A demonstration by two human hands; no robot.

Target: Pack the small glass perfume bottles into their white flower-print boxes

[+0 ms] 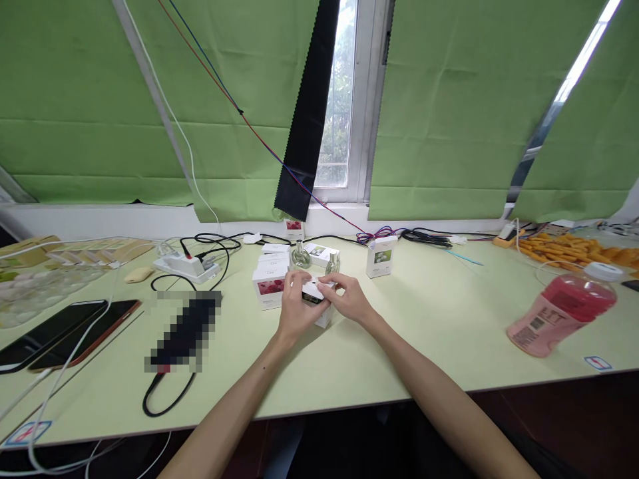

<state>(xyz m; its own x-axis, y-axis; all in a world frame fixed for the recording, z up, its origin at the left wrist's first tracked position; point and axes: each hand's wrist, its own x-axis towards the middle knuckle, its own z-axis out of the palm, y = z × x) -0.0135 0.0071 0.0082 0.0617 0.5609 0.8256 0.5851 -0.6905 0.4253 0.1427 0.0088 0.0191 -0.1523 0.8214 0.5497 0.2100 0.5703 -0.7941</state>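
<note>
Both of my hands are closed around a small white box (pixel 323 319) just above the table's middle. My left hand (pixel 295 306) grips its left side, and my right hand (pixel 349 297) pinches at its top edge, where a dark patch shows. Fingers hide much of the box. Right behind them stand a clear glass bottle (pixel 300 256) and a second glass bottle (pixel 333 262), partly covered by my right hand. To the left are white boxes (pixel 270 286) with a red flower picture. Another white box (pixel 318 253) lies behind the bottles.
An upright white box (pixel 382 258) with a green picture stands at the back right. Farther right is a pink drink bottle (pixel 564 309). A power strip (pixel 192 267), black cables and phones (pixel 50 332) occupy the left side. Orange snacks (pixel 569 251) lie far right.
</note>
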